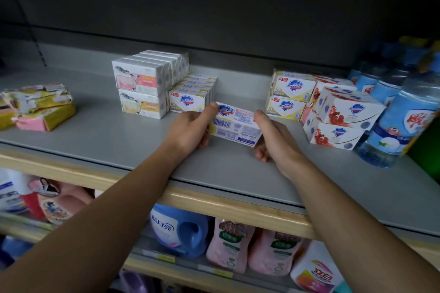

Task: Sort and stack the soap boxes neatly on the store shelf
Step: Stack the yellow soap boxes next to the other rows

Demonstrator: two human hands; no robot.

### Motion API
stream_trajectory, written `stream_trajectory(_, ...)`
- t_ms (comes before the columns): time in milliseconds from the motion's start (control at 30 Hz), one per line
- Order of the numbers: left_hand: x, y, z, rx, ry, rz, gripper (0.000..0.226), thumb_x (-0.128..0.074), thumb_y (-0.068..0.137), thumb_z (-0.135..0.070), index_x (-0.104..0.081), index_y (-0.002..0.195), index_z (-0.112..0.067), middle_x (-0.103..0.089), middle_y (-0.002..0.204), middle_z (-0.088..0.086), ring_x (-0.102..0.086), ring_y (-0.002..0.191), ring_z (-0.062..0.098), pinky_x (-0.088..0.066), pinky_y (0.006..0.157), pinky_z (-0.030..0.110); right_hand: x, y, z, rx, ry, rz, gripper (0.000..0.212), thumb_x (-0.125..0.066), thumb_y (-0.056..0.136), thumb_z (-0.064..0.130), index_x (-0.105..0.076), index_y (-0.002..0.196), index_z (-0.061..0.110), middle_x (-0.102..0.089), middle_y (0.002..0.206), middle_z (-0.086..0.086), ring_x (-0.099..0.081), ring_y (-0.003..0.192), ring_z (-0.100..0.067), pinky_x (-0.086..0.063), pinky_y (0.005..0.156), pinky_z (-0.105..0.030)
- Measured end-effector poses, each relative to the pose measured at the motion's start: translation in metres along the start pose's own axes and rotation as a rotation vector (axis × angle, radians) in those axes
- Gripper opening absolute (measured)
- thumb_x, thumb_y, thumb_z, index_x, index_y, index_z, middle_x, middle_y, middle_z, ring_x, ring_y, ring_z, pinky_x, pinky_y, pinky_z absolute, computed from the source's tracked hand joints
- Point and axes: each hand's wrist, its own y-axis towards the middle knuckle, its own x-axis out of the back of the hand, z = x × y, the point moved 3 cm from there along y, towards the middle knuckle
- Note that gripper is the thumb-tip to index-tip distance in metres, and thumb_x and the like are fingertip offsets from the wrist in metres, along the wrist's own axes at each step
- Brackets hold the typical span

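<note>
A white Safeguard soap box (234,123), barcode side up, hangs tilted just above the grey shelf (107,135), held at its ends by both hands. My left hand (190,129) grips its left end and my right hand (273,137) its right end. Just behind it stands a row of yellow Safeguard boxes (192,95). Left of that row is a two-high stack of white soap boxes with a cow picture (142,88). At the right stand stacked yellow Safeguard boxes (290,96) and loosely stacked white-and-red Safeguard boxes (340,116).
Crumpled yellow and pink soap packs (38,107) lie at the shelf's left end. Blue water bottles (400,114) crowd the right end. The shelf has a wooden front edge (214,200). Detergent jugs and pink refill pouches (228,245) fill the shelf below.
</note>
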Motion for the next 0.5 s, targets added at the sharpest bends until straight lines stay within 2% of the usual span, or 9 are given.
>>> stream_trajectory(67,-0.0003,0.0011,0.0007,-0.001,0.01,0.007,0.076,-0.04,0.075,-0.08,-0.062,0.052,-0.011,-0.062,0.05,0.009,-0.056,0.048,0.013,-0.044,0.064,0.03,0.0003,0.0001,0.0009,0.003,0.011,-0.013,0.056,-0.044,0.068,0.074,-0.068,0.082,0.026,-0.065,0.063,-0.002,-0.056,0.043,-0.015,-0.04,0.041,-0.022)
stream_trajectory(133,-0.001,0.0001,-0.0011,-0.027,0.009,0.037,0.059,-0.044,0.075,-0.074,-0.065,0.054,-0.023,-0.061,0.049,0.006,-0.055,0.047,0.013,-0.043,0.062,0.029,0.0,0.0009,0.0012,0.002,0.063,-0.016,0.041,-0.052,0.066,0.064,-0.068,0.083,0.03,-0.064,0.069,-0.002,-0.056,0.044,-0.016,-0.039,0.042,-0.023)
stream_trajectory(200,-0.0019,-0.0011,-0.0034,-0.049,-0.075,0.077,0.035,-0.054,0.074,-0.062,-0.069,0.069,-0.031,-0.062,0.054,0.005,-0.054,0.05,0.016,-0.043,0.061,0.029,-0.0013,-0.0002,0.0029,0.013,0.177,0.024,0.027,-0.058,0.068,0.045,-0.067,0.09,0.032,-0.064,0.078,-0.002,-0.058,0.049,-0.017,-0.038,0.043,-0.024)
stream_trajectory(233,-0.0025,-0.0018,-0.0045,-0.05,-0.14,0.098,0.027,-0.059,0.075,-0.054,-0.07,0.08,-0.03,-0.065,0.059,0.005,-0.054,0.051,0.017,-0.043,0.059,0.029,-0.0021,-0.0005,0.0031,0.033,0.218,0.049,0.028,-0.059,0.071,0.039,-0.065,0.098,0.033,-0.066,0.085,-0.003,-0.06,0.055,-0.017,-0.04,0.045,-0.025)
stream_trajectory(300,-0.0033,-0.0022,-0.0045,-0.046,-0.22,0.118,0.028,-0.065,0.076,-0.044,-0.067,0.1,-0.028,-0.069,0.072,0.006,-0.053,0.052,0.016,-0.044,0.055,0.027,-0.0027,-0.0011,0.0037,0.079,0.22,0.059,0.029,-0.061,0.078,0.037,-0.062,0.106,0.034,-0.068,0.1,-0.002,-0.064,0.07,-0.013,-0.044,0.051,-0.025)
stream_trajectory(367,-0.0033,-0.0025,-0.0038,-0.074,-0.219,0.115,0.032,-0.069,0.084,-0.039,-0.061,0.113,-0.028,-0.067,0.079,0.011,-0.052,0.051,0.014,-0.044,0.054,0.028,-0.002,-0.0008,0.0042,0.118,0.199,0.01,0.02,-0.061,0.09,0.03,-0.06,0.111,0.032,-0.066,0.108,0.002,-0.064,0.081,-0.009,-0.047,0.054,-0.023)
stream_trajectory(433,-0.0028,-0.0034,-0.0043,-0.121,-0.222,0.124,0.035,-0.067,0.091,-0.023,-0.054,0.123,-0.027,-0.065,0.077,0.013,-0.051,0.049,0.017,-0.043,0.052,0.03,0.0003,0.0014,0.0008,0.128,0.201,-0.047,0.029,-0.061,0.094,0.019,-0.055,0.121,0.028,-0.062,0.116,0.008,-0.065,0.092,-0.009,-0.049,0.057,-0.021)
stream_trajectory(500,-0.0028,-0.0034,-0.004,-0.139,-0.237,0.142,0.048,-0.067,0.089,-0.007,-0.05,0.13,-0.026,-0.07,0.09,0.01,-0.051,0.048,0.019,-0.046,0.048,0.03,0.0017,0.0034,-0.0027,0.097,0.241,-0.046,0.038,-0.064,0.092,0.01,-0.053,0.128,0.016,-0.062,0.122,0.004,-0.065,0.101,-0.012,-0.051,0.062,-0.023)
